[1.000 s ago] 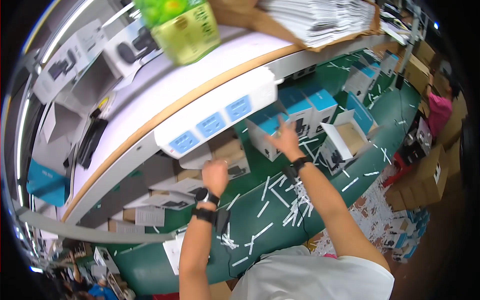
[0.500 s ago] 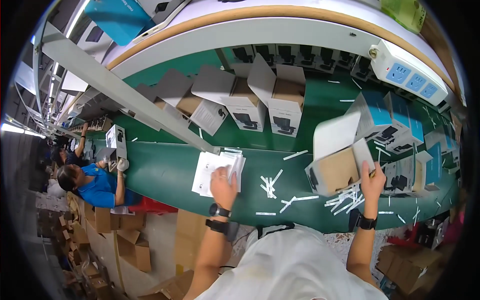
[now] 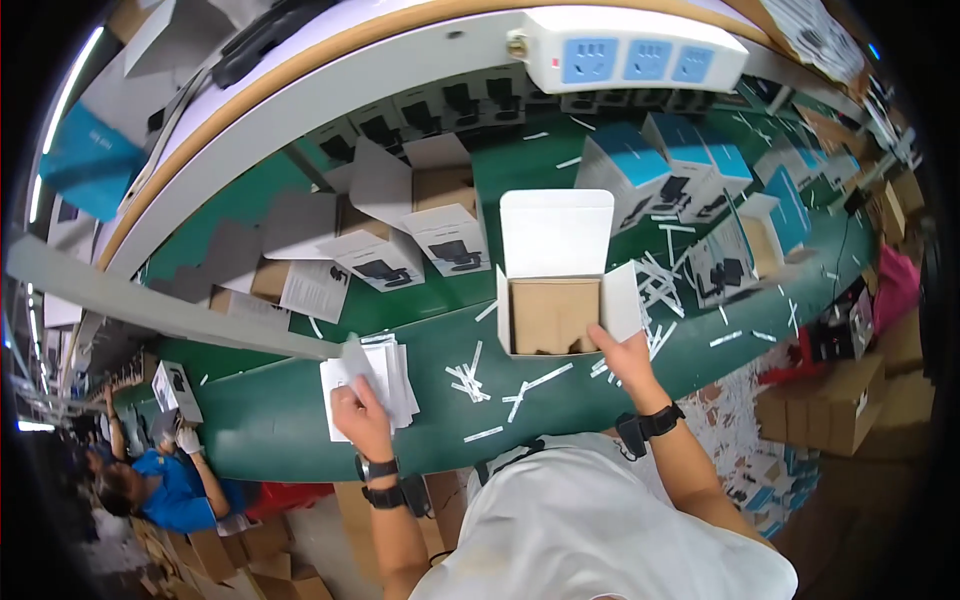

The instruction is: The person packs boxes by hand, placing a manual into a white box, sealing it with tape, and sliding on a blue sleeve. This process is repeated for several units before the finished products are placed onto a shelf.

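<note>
My left hand (image 3: pixel 364 418) is closed over a pile of white printed leaflets (image 3: pixel 400 385), and a leaflet (image 3: pixel 353 362) stands up bent from its fingers. My right hand (image 3: pixel 628 364) grips the near right corner of a white carton (image 3: pixel 556 235), thumb inside and fingers outside. The carton stands upright on the green bench with its lid raised and side flaps spread. Inside it lies a brown cardboard insert (image 3: pixel 555 310) with a notched near edge. Whatever lies under the insert is hidden.
Open printed cartons (image 3: pixel 447 235) line the bench at the back left. Blue-topped boxes (image 3: pixel 625 170) stand at the back right, beside another open carton (image 3: pixel 720 262). White paper strips (image 3: pixel 470 378) lie scattered. A slanted metal post (image 3: pixel 170 295) crosses the left; a co-worker (image 3: pixel 180 490) sits beyond.
My view has turned to the right. The carton in my right hand now faces me squarely. My left hand has raised a leaflet off the pile.
</note>
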{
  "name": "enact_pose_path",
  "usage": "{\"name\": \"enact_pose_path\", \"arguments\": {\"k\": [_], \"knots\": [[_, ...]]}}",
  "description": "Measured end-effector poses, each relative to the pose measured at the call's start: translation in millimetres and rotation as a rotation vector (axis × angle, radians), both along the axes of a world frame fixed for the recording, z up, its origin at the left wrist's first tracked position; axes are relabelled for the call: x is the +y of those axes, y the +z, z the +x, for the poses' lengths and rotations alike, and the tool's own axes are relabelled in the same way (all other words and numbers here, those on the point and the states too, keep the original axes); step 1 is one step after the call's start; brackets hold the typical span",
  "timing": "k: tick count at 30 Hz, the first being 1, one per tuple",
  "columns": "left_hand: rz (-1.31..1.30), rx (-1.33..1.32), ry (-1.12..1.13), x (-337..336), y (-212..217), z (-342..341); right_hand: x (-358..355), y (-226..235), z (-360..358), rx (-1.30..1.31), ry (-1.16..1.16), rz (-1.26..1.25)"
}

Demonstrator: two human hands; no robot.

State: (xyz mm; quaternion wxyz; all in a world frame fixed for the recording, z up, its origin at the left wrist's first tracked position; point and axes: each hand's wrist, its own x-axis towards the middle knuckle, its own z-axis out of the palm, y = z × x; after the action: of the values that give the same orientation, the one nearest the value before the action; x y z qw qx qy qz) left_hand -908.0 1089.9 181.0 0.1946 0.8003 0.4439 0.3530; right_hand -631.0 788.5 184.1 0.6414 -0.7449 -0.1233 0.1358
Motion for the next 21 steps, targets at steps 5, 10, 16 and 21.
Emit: {"name": "enact_pose_path", "arguments": {"k": [5, 10, 16, 21], "knots": [[0.244, -0.914, -0.163, -95.3, 118.5, 88.7, 7.7, 6.5, -30.0, -0.012, 0.022, -0.094], [0.374, -0.257, -0.626, -80.9, 77.4, 113.8, -2.5, 23.0, -23.5, 0.050, 0.210, -0.155], [0.017, -0.398, -0.543, -93.4, 42.6, 119.0, -32.6, 72.3, -14.9, -0.033, 0.292, -0.218], [0.055, -0.191, -0.880, -113.1, 59.1, 132.0, -7.1, 80.9, -32.2, -0.615, 0.584, -0.454]]}}
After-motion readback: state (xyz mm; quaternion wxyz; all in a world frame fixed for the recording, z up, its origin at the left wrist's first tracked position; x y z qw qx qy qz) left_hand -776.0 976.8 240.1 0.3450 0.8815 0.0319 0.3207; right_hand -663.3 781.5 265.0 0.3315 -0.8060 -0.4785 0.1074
